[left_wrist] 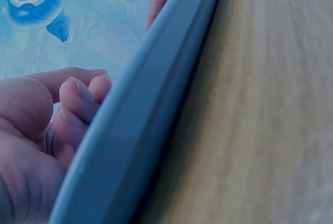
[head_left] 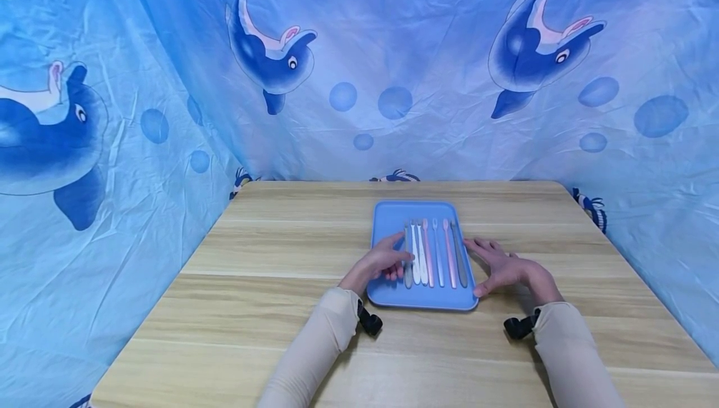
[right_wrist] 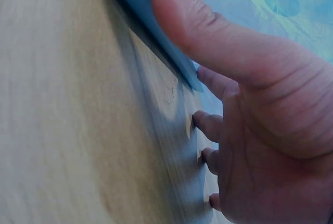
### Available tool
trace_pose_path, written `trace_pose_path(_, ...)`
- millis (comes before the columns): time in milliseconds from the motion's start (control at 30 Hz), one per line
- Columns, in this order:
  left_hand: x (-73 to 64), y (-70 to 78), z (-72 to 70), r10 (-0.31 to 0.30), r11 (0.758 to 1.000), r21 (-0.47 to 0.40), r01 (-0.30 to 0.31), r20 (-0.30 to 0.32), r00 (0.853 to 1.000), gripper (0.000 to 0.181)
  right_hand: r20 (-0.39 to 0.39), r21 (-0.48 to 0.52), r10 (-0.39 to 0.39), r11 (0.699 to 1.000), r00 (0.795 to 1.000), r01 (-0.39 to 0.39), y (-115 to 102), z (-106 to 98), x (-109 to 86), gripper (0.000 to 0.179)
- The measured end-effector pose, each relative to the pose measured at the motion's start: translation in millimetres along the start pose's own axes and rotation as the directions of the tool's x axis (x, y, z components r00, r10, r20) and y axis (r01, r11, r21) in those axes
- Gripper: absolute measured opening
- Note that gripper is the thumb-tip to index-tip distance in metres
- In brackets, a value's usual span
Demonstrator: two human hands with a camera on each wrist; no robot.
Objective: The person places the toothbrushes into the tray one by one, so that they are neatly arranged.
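Note:
Several slender sticks (head_left: 428, 258) that look like toothbrushes lie side by side in a blue tray (head_left: 444, 299); they are grey, white, pink and pale blue. Over the tray's left part, my left hand (head_left: 384, 258) holds thumb and forefinger spread apart at the leftmost grey stick (head_left: 408, 277), its other fingers bent inward. Whether it touches the stick is unclear; the left wrist view shows the hand (left_wrist: 31, 146) behind the tray rim (left_wrist: 140, 104). At the tray's right side, my right hand (head_left: 505, 269) has its thumb against the rim and the fingers spread out, several reaching the tabletop.
The tray stands on a wood-grain table (head_left: 269, 258). A blue dolphin-print cloth (head_left: 359, 71) hangs behind the table and along both sides. Each wrist carries a small black camera (head_left: 369, 322) on a strap.

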State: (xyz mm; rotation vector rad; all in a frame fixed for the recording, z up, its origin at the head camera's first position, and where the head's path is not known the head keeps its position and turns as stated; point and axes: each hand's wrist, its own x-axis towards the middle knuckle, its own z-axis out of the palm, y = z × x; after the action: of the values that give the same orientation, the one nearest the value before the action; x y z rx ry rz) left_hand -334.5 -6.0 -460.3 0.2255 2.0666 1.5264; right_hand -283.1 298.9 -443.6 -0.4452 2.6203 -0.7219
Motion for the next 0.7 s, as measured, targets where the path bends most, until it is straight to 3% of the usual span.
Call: trace_pose_path(700,-4.8,6.6,-5.6,-0.002,1.000,-0.010,0.003,0.024,1.000,0.082,-0.002,0.011,0.004,1.000,1.000,-0.004,-1.5,-0.3,-1.5,0.128)
